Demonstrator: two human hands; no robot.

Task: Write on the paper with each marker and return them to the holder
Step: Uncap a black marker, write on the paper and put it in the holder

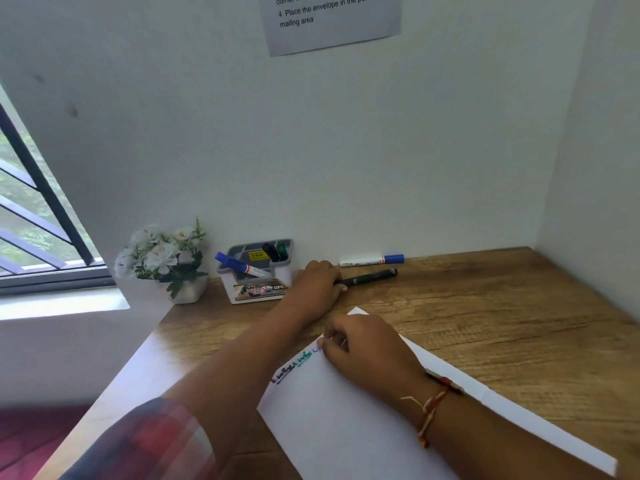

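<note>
Spanning the lower frame, the wooden counter [485, 306] carries everything; it butts into a wall corner at 1 o'clock. The paper [346, 427] lies angled at 6 o'clock, placed within easy writing reach, with dark, green and blue scribbles near its upper left edge.

The potted white flowers [162, 258] sit at 9 o'clock, against the wall. Just right of them stands the holder [256, 271], with a blue-capped marker [239, 266] leaning in its front compartment and a black marker [269, 251] and green marker [282, 249] upright in the rear right one.

The left hand [318, 282] reaches across to 12 o'clock and closes over the near end of the black pen [370, 278] lying on the counter; grip appears partly closed, fingers hidden, so whether it is lifting cannot be told. The right hand [363, 344] rests knuckles-up on the paper, loosely curled, probably pinning the sheet; whether it holds anything cannot be told.

A second blue-capped marker [372, 260] lies along the wall at 12 o'clock, beside the pen, not yet returned.

Judgement: the dark, green and blue writing looks done; two items remain outside the holder.
</note>
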